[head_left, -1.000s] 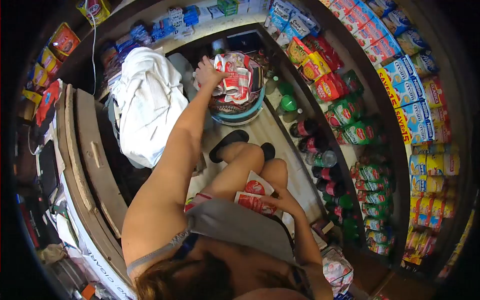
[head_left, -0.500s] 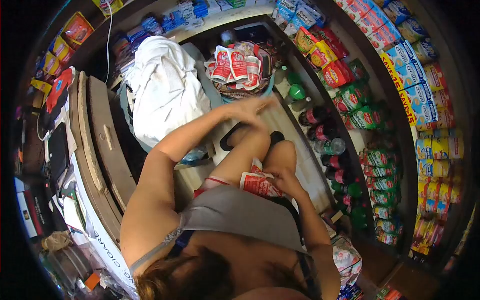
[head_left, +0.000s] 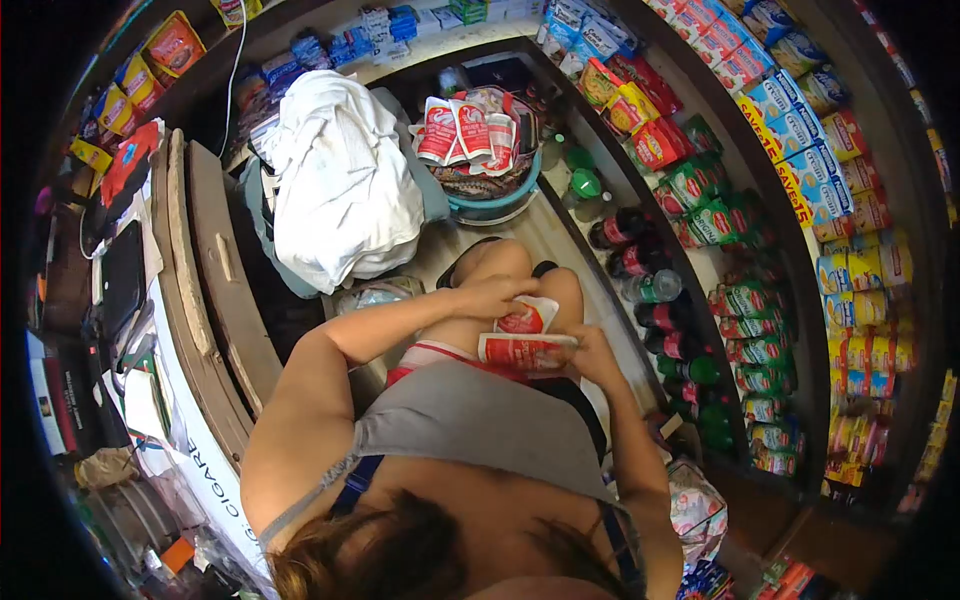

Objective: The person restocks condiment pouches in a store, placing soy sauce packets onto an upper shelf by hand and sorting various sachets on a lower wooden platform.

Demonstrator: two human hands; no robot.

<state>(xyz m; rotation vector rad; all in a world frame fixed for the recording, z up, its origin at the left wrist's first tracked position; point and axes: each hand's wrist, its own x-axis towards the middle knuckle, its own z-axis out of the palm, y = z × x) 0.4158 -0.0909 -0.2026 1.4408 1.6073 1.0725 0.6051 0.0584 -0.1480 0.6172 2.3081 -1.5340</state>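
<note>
My left hand [head_left: 496,296] is over my thighs, its fingers closed at the top edge of a red-and-white packet [head_left: 527,316]. Just below lies another red-and-white packet [head_left: 522,351], whose right end is pinched in my right hand [head_left: 594,354]. Several similar packets [head_left: 470,130] rest on a patterned bundle in a round blue-rimmed basin [head_left: 492,204], beyond my knees.
A white cloth [head_left: 345,185] covers something left of the basin. Bottles [head_left: 655,287] line the low shelf at the right, with packs and pouches [head_left: 715,222] on the shelves behind. Brown wooden panels [head_left: 225,290] stand at the left.
My left hand has left the packets on the basin and come down to the packet on my lap. My right hand has stayed by the lap packets, which now lie apart.
</note>
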